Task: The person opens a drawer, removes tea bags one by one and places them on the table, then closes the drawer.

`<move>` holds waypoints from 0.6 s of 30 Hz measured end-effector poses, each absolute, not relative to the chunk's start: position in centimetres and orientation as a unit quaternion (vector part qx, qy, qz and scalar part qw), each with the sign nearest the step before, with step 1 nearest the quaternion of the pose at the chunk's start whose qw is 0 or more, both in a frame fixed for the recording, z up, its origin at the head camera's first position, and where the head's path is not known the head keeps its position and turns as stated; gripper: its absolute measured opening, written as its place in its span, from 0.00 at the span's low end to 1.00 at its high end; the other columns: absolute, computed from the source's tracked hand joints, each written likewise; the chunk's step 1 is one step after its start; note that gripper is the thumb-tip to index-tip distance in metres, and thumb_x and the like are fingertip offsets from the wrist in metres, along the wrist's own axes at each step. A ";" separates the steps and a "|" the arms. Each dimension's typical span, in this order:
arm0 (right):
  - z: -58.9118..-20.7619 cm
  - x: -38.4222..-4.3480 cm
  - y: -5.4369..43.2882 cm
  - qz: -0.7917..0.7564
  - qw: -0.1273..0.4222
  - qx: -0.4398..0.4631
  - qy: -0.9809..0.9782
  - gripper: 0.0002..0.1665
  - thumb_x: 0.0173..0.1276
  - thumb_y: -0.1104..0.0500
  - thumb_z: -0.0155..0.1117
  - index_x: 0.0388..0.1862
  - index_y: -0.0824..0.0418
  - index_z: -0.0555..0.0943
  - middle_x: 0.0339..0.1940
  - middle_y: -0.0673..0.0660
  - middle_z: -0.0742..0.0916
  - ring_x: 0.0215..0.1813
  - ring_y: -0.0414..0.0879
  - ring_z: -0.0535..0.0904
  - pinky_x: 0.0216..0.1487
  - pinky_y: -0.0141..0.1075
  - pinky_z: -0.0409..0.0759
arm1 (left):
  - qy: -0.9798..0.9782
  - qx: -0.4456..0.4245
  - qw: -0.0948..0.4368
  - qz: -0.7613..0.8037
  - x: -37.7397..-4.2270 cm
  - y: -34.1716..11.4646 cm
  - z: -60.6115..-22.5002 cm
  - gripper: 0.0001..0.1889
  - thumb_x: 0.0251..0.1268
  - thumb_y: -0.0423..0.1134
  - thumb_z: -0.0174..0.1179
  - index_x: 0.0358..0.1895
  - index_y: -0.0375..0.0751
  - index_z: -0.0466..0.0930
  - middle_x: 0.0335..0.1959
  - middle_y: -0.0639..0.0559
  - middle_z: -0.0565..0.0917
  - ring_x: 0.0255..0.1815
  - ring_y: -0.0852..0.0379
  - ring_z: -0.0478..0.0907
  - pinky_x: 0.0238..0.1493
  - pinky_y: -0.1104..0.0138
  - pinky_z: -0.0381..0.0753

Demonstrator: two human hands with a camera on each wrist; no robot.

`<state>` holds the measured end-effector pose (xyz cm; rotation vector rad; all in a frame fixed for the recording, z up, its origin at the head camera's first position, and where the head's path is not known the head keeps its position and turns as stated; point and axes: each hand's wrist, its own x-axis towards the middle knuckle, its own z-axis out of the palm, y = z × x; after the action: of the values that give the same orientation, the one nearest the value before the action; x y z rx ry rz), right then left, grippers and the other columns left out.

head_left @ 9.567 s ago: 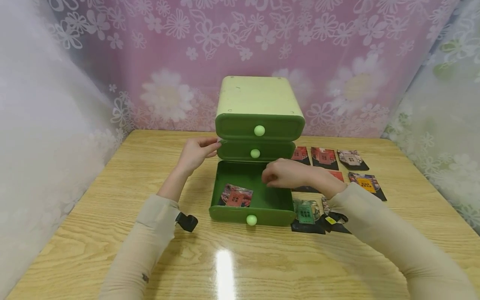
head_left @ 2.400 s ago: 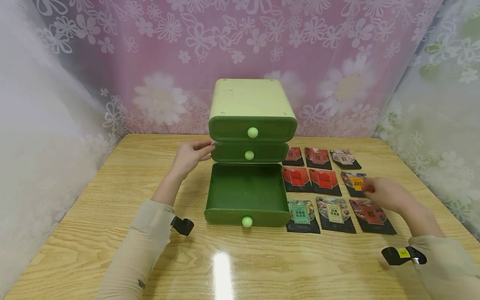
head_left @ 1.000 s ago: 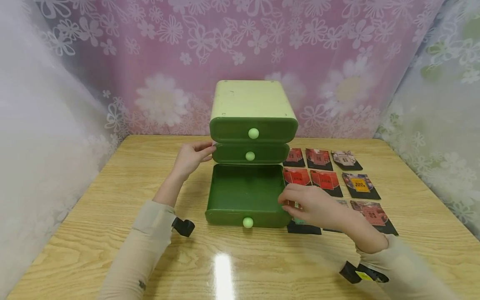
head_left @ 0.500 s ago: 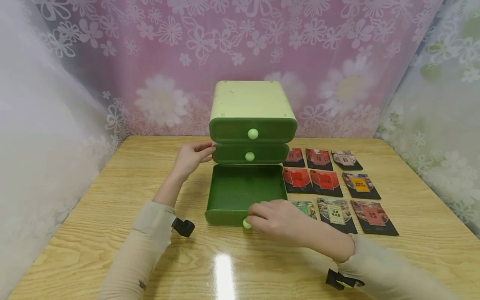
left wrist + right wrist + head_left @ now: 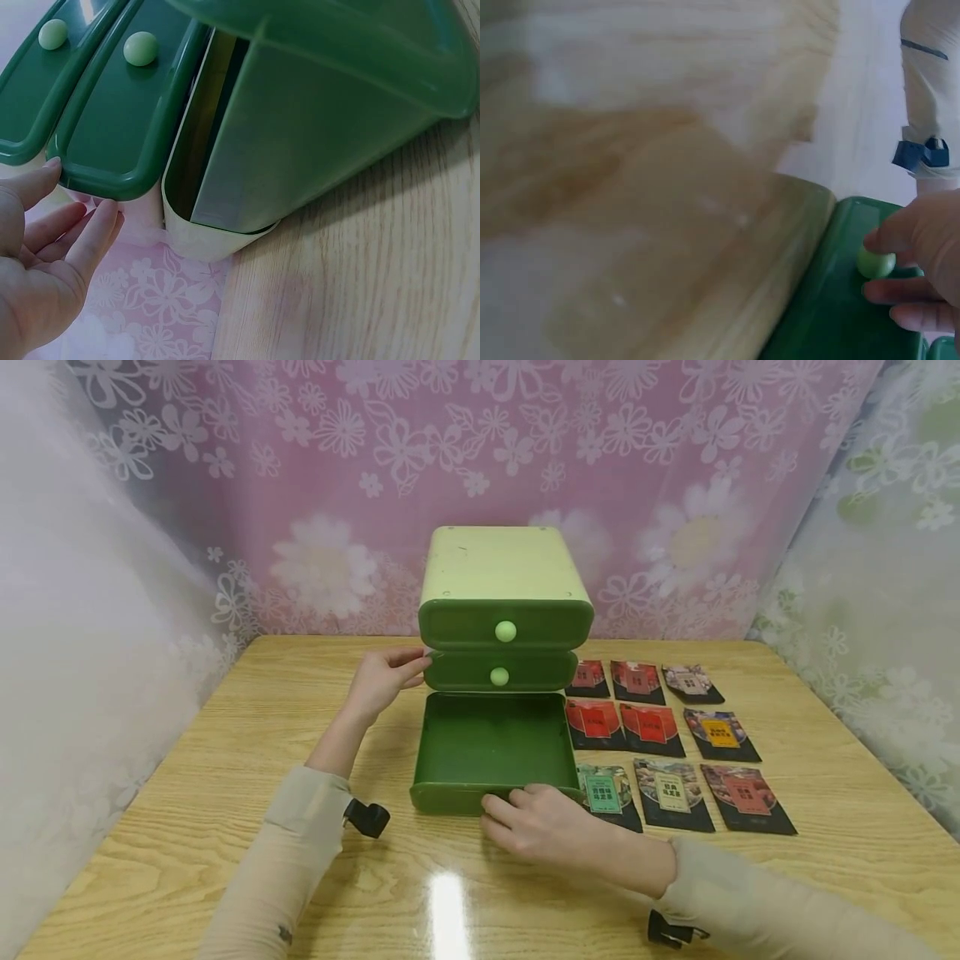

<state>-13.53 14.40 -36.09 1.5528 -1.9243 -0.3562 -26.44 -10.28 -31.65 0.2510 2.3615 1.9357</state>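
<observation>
A small cabinet (image 5: 502,564) with a cream shell and green drawers stands mid-table. Its bottom drawer (image 5: 450,800) is pulled out, with nothing lying inside. My right hand (image 5: 543,827) is at that drawer's front, hiding its knob in the head view. The right wrist view shows the thumb and fingers pinching the pale green knob (image 5: 874,264). At the cabinet's left side, my left hand (image 5: 377,683) touches the edge of the middle drawer (image 5: 457,670). Its fingers are fairly straight and rest at the corner in the left wrist view.
Several printed tea sachets lie in three rows right of the cabinet. The green-labelled sachet (image 5: 606,793) sits close beside the open drawer; a red-labelled sachet (image 5: 747,795) is at the front right. A pink floral curtain (image 5: 322,485) hangs behind the table (image 5: 247,727).
My right hand has come from the sachets at right to the bottom drawer's knob. The sachet in the drawer 9.6 seconds ago is out of it. My left hand keeps its place.
</observation>
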 end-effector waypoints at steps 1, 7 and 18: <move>-36.2 -13.5 14.3 -0.138 0.319 0.585 -0.733 0.32 0.73 0.70 0.21 0.37 0.58 0.79 0.39 0.54 0.80 0.22 0.42 0.74 0.19 0.29 0.75 | 0.769 0.082 0.039 0.633 -26.4 -10.3 -31.7 0.23 0.66 0.42 0.58 0.60 0.33 0.73 0.59 0.42 0.74 0.54 0.49 0.76 0.55 0.59 0.78; -37.1 -13.2 13.8 -0.131 0.345 0.565 -0.738 0.30 0.77 0.64 0.24 0.37 0.59 0.80 0.40 0.55 0.81 0.24 0.41 0.75 0.19 0.27 0.75 | 0.770 0.082 0.042 0.631 -26.5 -10.4 -31.8 0.24 0.65 0.43 0.58 0.60 0.34 0.72 0.59 0.43 0.74 0.54 0.49 0.76 0.54 0.60 0.78; -37.2 -13.4 13.2 -0.149 0.328 0.563 -0.743 0.32 0.75 0.68 0.22 0.36 0.60 0.80 0.35 0.54 0.78 0.23 0.41 0.72 0.16 0.26 0.72 | 0.776 0.083 0.042 0.624 -26.7 -10.4 -31.8 0.24 0.65 0.45 0.58 0.61 0.35 0.73 0.59 0.43 0.74 0.53 0.50 0.77 0.54 0.61 0.79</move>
<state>-13.35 13.22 -37.16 1.4738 -1.9460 -0.3910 -26.69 -10.44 -31.80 0.2541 2.3758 1.9083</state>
